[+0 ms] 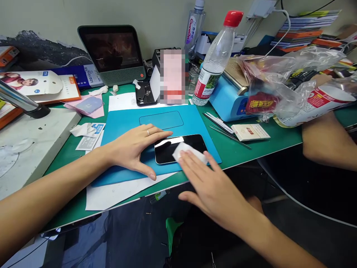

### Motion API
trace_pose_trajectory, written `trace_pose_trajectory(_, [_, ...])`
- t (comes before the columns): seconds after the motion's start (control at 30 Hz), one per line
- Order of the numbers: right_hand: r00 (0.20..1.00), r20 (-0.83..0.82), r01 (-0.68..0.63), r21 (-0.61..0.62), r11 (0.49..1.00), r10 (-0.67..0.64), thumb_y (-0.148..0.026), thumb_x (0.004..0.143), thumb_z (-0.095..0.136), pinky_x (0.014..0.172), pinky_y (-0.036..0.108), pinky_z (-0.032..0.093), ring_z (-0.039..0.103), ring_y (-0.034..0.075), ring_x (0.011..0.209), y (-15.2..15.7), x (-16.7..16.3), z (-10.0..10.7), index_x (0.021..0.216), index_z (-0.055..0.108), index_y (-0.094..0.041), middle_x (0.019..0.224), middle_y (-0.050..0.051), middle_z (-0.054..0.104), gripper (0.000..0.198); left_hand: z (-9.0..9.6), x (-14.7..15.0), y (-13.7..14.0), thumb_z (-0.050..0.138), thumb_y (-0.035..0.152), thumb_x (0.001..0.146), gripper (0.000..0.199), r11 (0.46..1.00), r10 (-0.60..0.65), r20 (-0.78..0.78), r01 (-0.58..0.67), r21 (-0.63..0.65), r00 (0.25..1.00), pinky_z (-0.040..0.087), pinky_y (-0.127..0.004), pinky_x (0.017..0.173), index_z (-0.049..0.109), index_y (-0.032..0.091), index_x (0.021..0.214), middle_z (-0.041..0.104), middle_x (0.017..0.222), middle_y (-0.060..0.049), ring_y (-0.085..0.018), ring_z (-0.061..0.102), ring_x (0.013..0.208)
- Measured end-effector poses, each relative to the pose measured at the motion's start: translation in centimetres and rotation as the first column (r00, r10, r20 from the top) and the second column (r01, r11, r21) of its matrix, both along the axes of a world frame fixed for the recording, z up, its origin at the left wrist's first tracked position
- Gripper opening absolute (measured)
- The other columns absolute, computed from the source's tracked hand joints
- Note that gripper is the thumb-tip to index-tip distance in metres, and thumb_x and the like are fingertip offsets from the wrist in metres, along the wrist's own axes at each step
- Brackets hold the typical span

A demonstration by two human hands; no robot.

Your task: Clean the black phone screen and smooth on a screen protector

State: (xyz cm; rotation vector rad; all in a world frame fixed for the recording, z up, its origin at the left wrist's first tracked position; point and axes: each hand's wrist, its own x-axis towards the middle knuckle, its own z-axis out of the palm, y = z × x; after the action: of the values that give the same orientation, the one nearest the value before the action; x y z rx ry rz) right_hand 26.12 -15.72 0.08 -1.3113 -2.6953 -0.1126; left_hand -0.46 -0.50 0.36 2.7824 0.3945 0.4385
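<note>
A smartphone point(166, 150) with a black screen lies face up on a blue mat point(122, 123). My right hand point(212, 182) presses a folded white wipe point(178, 149) flat onto the right part of the screen with its fingertips. The thumb of that hand stays apart, over the table's front edge. To the left of the phone, my left hand point(134, 145) lies with fingers and thumb spread. Its fingertips reach the phone's upper left edge, and whether they touch it I cannot tell. A ring is on one finger of this hand.
Behind the mat stand a smart display point(111, 52) and a red-capped water bottle point(214, 59). Tweezers point(230, 137) and a cigarette pack point(250, 132) lie at the right, near a blue machine point(228, 100). A torn wipe packet point(90, 137) is at the left. Another person's arm point(329, 141) rests at far right.
</note>
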Motion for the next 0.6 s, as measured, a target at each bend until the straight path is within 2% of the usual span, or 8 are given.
trace_pose_trajectory(0.1, [0.999,0.030,0.030,0.012,0.999,-0.030,-0.049,0.109,0.037,0.122,0.061,0.033,0.037,0.031,0.154,-0.2,3.2,0.2,0.160,0.033,-0.007,0.166,0.016,0.037,0.067,0.1,0.1,0.0,0.058,0.090,0.078,0.111,1.000,0.007,-0.014,-0.007,-0.007,1.000,0.046,-0.045,0.100,0.035,0.017,0.158,0.060,0.136,-0.019,-0.036,0.058,0.118])
trace_pose_trajectory(0.2, [1.000,0.018,0.025,-0.011,1.000,-0.025,-0.051,0.107,0.041,0.121,0.062,0.035,0.034,0.032,0.155,-0.5,4.4,0.2,0.163,0.027,-0.008,0.166,0.018,0.036,0.072,0.2,0.2,0.0,0.062,0.087,0.078,0.110,1.000,0.020,-0.025,-0.020,-0.006,0.999,0.047,-0.043,0.097,0.035,0.017,0.158,0.061,0.134,-0.019,-0.035,0.059,0.116])
trace_pose_trajectory(0.33, [0.999,-0.025,0.047,-0.028,0.999,-0.048,-0.058,0.104,0.044,0.121,0.061,0.037,0.029,0.034,0.156,-0.3,3.6,0.2,0.163,0.024,-0.003,0.165,0.024,0.035,0.083,0.0,0.2,0.0,0.064,0.086,0.077,0.109,1.000,0.025,-0.021,-0.025,-0.002,0.999,0.049,-0.044,0.097,0.036,0.018,0.157,0.061,0.133,-0.018,-0.035,0.060,0.116])
trace_pose_trajectory(0.43, [0.994,-0.048,0.098,-0.061,0.993,-0.101,-0.063,0.103,0.039,0.123,0.061,0.033,0.025,0.035,0.157,1.2,2.9,0.4,0.160,0.029,0.002,0.165,0.026,0.032,0.087,-0.1,0.2,0.0,0.064,0.085,0.078,0.108,1.000,0.025,0.003,-0.025,0.011,1.000,0.049,-0.049,0.101,0.035,0.018,0.158,0.054,0.143,-0.021,-0.038,0.057,0.124])
trace_pose_trajectory(0.6, [0.976,-0.073,0.181,-0.239,0.954,-0.204,-0.071,0.101,0.029,0.125,0.058,0.029,0.023,0.037,0.157,4.1,0.5,1.7,0.158,0.031,0.005,0.166,0.027,0.027,0.095,-0.2,0.1,0.1,0.057,0.088,0.080,0.109,0.999,0.044,0.069,-0.044,0.002,0.997,0.046,-0.057,0.109,0.027,0.024,0.162,0.036,0.159,-0.024,-0.043,0.048,0.136])
